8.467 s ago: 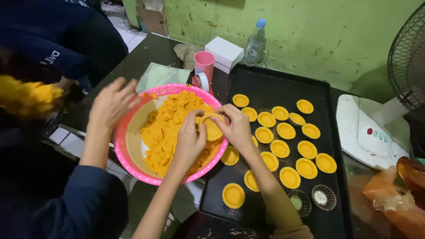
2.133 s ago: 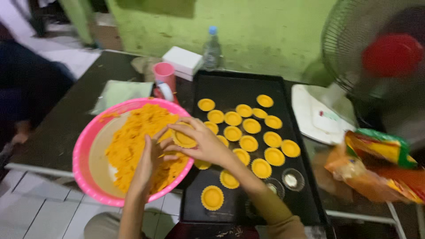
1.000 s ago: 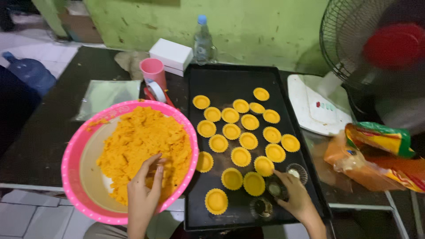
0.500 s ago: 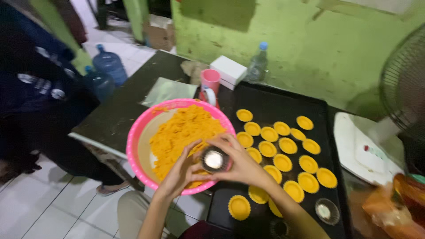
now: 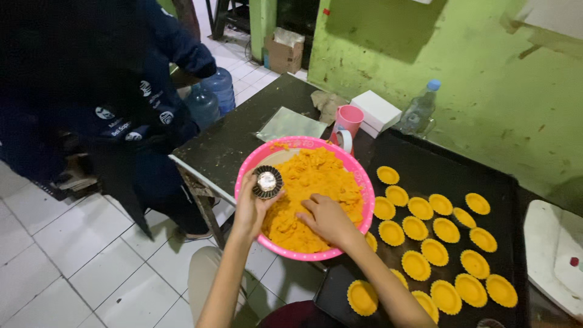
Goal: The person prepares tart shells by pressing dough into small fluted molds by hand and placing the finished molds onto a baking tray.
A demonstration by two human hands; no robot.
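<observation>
While our left hand point(image 5: 252, 209) grips a small fluted tart mould point(image 5: 268, 181) above the pink bowl point(image 5: 358, 176)'s near rim, our right hand point(image 5: 328, 220) presses its curled fingers into the orange dough point(image 5: 313, 182) inside. Just right of the bowl, filled tart shells point(image 5: 434, 252) sit in rows on the black tray point(image 5: 480, 176) on the counter point(image 5: 237, 143).

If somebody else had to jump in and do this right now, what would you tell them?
Left hand holds an empty fluted tart mould over the pink bowl.
Right hand is pressed into the orange dough in that bowl.
Done: many filled tart shells sit in rows on the black tray to the right.
Left: the held mould has no dough in it, and plenty of dough remains.
</observation>
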